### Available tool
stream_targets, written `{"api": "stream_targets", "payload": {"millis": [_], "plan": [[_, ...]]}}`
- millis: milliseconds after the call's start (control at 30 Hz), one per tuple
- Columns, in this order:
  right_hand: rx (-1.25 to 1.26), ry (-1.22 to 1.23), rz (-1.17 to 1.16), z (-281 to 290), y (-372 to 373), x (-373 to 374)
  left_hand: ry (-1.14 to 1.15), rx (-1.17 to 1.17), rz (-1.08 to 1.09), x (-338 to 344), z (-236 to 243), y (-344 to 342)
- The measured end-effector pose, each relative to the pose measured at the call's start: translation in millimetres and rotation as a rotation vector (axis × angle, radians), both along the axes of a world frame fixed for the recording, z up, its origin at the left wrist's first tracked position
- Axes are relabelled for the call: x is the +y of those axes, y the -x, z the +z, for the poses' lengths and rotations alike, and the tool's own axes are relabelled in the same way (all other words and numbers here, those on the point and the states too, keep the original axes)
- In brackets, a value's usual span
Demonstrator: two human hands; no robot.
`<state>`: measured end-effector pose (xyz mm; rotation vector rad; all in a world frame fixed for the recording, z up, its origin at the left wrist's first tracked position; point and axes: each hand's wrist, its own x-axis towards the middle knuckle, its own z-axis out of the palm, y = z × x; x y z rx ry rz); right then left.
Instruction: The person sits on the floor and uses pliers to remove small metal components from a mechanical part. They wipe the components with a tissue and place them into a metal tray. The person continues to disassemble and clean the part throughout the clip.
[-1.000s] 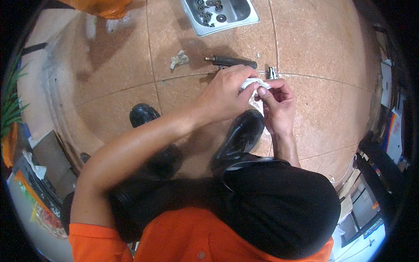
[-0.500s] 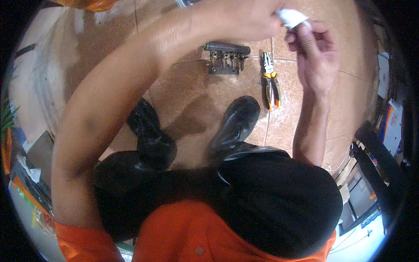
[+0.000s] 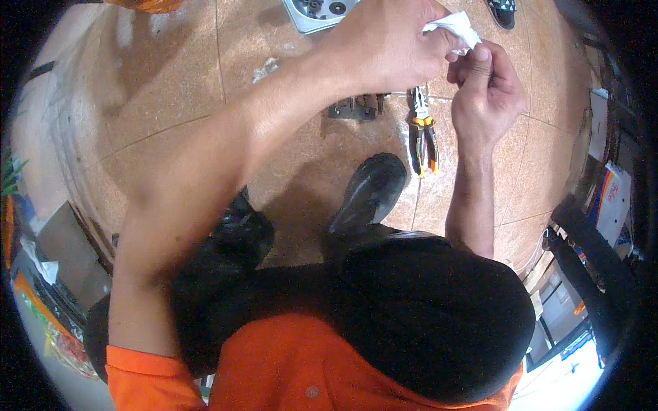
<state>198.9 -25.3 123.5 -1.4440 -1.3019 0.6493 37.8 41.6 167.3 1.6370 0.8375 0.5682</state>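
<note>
A crumpled white tissue [image 3: 455, 27] is held up over the tiled floor between both hands. My left hand [image 3: 404, 51] reaches across from the left, its fingers closed on the tissue. From the right, my right hand [image 3: 488, 85] pinches at the tissue's lower end with thumb and curled fingers. Whether something small sits inside the tissue is hidden. Below the hands lie combination pliers [image 3: 423, 130] with yellow and black handles, jaws pointing away from me. A dark metal block with several small fittings [image 3: 353, 108] lies left of the pliers, partly covered by my left wrist.
A metal tray [image 3: 308, 24] with small dark round parts stands at the far edge. A scrap of whitish material [image 3: 264, 69] lies on the floor. Near the far right is a patterned dark shoe [image 3: 504, 12]. My black boots [image 3: 373, 188] stand close in; boxes [image 3: 612, 202] line the right side.
My left forearm has shifted right and nearer, now covering much of the metal block. Both hands stay together at the tissue, which has changed shape. More of the tray shows.
</note>
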Motion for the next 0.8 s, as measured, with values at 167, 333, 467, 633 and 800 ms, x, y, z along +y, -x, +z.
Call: {"api": "stream_targets", "payload": {"millis": [167,333,467,633,800], "plan": [[0.475,0.046,0.184,-8.8,5.5,-7.3,0.298,-0.203,-0.127,4.8,-19.5,10.5],[0.586,0.096,0.217,-12.1,2.4,-20.5,0.372,-0.144,-0.02,12.2,-18.9,36.8],[0.822,0.097,0.271,-12.0,9.6,-25.0,0.198,-0.167,0.047,7.3,-10.6,39.2],[1.083,0.155,0.236,-13.9,10.5,-25.8,0.058,-0.206,-0.011,1.1,-6.1,35.8],[1.188,0.222,0.265,-14.0,10.9,-29.3,-0.05,-0.059,0.312,-1.9,-13.8,23.0]]}}
